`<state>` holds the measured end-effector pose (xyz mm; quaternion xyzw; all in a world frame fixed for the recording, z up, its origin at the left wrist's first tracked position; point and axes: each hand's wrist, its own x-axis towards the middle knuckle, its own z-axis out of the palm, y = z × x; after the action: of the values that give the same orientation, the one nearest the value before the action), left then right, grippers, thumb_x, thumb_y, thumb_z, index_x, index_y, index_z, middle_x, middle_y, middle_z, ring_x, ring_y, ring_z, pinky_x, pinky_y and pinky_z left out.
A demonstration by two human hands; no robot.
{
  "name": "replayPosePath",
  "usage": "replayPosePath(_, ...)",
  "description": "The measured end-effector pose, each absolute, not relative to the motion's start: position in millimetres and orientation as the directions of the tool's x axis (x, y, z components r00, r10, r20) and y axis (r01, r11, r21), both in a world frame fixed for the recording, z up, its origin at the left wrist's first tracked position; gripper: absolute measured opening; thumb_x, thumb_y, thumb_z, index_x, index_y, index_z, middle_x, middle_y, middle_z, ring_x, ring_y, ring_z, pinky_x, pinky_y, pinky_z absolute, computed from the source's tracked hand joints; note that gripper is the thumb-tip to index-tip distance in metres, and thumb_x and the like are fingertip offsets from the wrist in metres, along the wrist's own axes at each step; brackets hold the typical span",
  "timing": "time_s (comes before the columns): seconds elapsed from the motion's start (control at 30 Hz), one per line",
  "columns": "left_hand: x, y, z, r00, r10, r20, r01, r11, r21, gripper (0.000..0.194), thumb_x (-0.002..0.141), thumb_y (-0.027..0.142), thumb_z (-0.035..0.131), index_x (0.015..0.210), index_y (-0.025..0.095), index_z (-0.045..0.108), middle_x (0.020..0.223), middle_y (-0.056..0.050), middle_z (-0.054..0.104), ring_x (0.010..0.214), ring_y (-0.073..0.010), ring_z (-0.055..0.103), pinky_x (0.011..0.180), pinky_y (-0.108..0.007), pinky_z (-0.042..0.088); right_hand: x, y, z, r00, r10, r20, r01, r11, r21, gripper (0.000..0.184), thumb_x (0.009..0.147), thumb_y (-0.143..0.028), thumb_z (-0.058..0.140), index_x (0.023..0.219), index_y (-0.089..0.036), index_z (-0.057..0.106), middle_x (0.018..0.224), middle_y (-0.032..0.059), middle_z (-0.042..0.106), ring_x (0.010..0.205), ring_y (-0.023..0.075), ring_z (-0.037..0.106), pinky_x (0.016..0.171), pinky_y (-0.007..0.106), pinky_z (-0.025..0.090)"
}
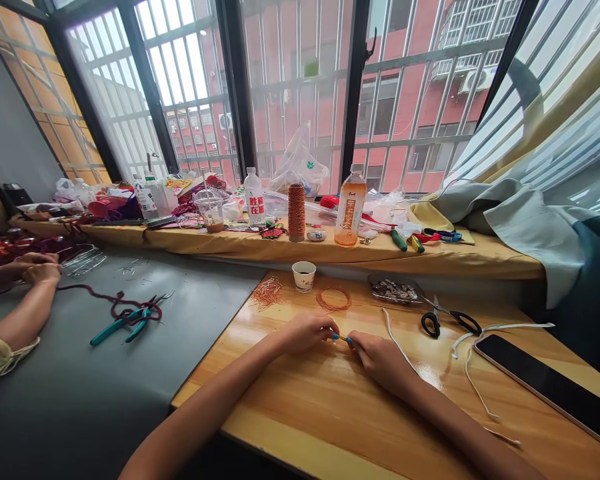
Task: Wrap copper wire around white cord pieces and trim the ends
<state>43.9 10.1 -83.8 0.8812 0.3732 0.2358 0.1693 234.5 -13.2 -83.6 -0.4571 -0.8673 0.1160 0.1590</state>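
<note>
Left hand (pixel 310 332), right hand (pixel 381 358) pinch thin golden piece (pixel 343 338). Beyond left: cup (pixel 304 285), dark contents (pixel 306 273). Beyond right: tray (pixel 373 287), small pieces (pixel 395 290).

- My left hand (pixel 307 332) and right hand (pixel 380 360) are facing each other over my bench (pixel 300 417), a small piece (pixel 343 338) sitting between their fingertips.
- Behind them, a cup (pixel 304 279) is standing between wire bits (pixel 267 293) on the left and a wire coil (pixel 330 310) on the right.
- Farther right, a tray (pixel 373 287) is lying with scissors (pixel 455 315) to its right.
- Cords (pixel 475 383) are lying between my right hand and a phone (pixel 555 387).
- Behind my bench, a ledge (pixel 260 248) is carrying a spool (pixel 296 213) between two bottles (pixel 351 207).
- To my left, pliers (pixel 107 330) are lying on another bench (pixel 145 393).
</note>
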Motion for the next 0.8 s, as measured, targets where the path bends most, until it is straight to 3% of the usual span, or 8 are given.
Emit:
replayPosePath(0.13, 42, 5, -75, 0.639, 0.707, 0.303, 0.632, -0.707, 0.318, 0.020, 0.078, 0.016, 0.043, 0.086, 0.019, 0.061, 0.080, -0.002, 0.064, 0.068, -0.0110, 0.055, 0.057, -0.017, 0.035, 237, -8, -82, -0.570, 0.807, 0.157, 0.693, 0.574, -0.436, 0.025, 0.082, -0.026, 0.029, 0.067, -0.019, 0.048, 0.063, 0.0023, 0.056, 0.058, 0.0138, 0.047, 0.054, 0.023, 0.030)
replayPosePath(0.27, 41, 3, -68, 0.649, 0.687, 0.325, 0.630, -0.726, 0.276, 0.022, 0.077, 0.014, 0.043, 0.088, 0.020, 0.060, 0.080, -0.001, 0.065, 0.066, -0.0107, 0.056, 0.053, -0.017, 0.032, 239, -4, -76, -0.586, 0.798, 0.144, 0.652, 0.569, -0.502, 0.027, 0.082, -0.027, 0.029, 0.064, -0.018, 0.047, 0.061, 0.0009, 0.053, 0.058, 0.0130, 0.045, 0.055, 0.023, 0.030)
replayPosePath(0.53, 42, 0, -60, 0.645, 0.692, 0.323, 0.626, -0.721, 0.296, 0.018, 0.076, 0.017, 0.047, 0.085, 0.022, 0.062, 0.074, 0.001, 0.065, 0.063, -0.0100, 0.055, 0.052, -0.016, 0.031, 238, -3, -62, -0.604, 0.796, 0.039, 0.595, 0.484, -0.641, 0.030, 0.080, -0.030, 0.030, 0.059, -0.017, 0.047, 0.052, -0.0023, 0.040, 0.050, 0.0100, 0.035, 0.048, 0.022, 0.027)
replayPosePath(0.8, 43, 0, -51, 0.732, 0.662, 0.163, 0.535, -0.706, 0.465, 0.018, 0.074, 0.013, 0.049, 0.083, 0.018, 0.063, 0.054, 0.003, 0.058, 0.051, -0.0059, 0.050, 0.049, -0.013, 0.032, 245, -2, -51, -0.700, 0.669, -0.249, 0.522, 0.243, -0.817, 0.041, 0.074, -0.053, 0.037, 0.061, -0.016, 0.048, 0.046, -0.0056, 0.031, 0.043, 0.0069, 0.026, 0.042, 0.021, 0.020)
